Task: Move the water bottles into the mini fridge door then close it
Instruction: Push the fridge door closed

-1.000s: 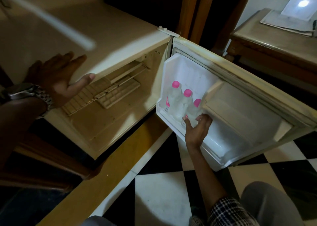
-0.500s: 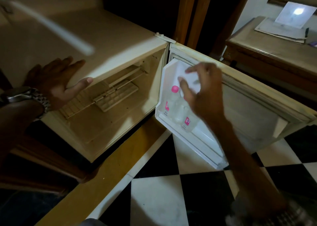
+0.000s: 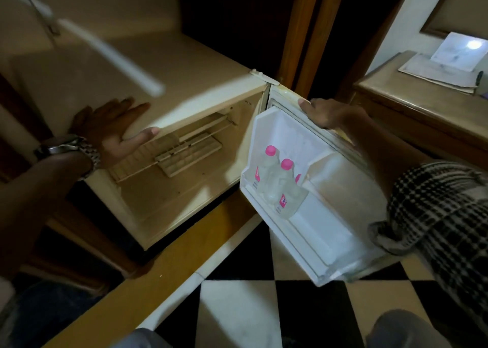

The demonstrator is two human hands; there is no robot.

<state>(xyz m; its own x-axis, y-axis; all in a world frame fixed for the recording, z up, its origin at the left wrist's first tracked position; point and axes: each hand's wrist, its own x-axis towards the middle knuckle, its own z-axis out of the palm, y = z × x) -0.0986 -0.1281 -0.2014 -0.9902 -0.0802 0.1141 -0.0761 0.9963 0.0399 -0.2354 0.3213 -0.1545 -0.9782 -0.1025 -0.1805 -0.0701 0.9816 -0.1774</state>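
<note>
The cream mini fridge [image 3: 184, 83] stands with its door [image 3: 324, 215] swung partly out to the right. Three clear water bottles [image 3: 280, 186] with pink caps stand upright in the door's lower shelf; the third is mostly hidden behind a divider. My right hand [image 3: 327, 111] rests over the door's top edge near the hinge, fingers curled on it. My left hand [image 3: 118, 128], with a metal watch on the wrist, lies flat on the fridge's top front edge, thumb hooked under the rim.
Inside the fridge are a wire shelf [image 3: 137, 163] and an ice tray [image 3: 188, 153]. A wooden table [image 3: 422, 105] with papers stands behind the door at right. Below are a black-and-white checkered floor [image 3: 237, 308] and a wooden plinth [image 3: 148, 273].
My right hand left the bottles, rose past the door's inner face and now sits on the door's top edge. The door has swung somewhat toward the fridge. My left hand stayed put.
</note>
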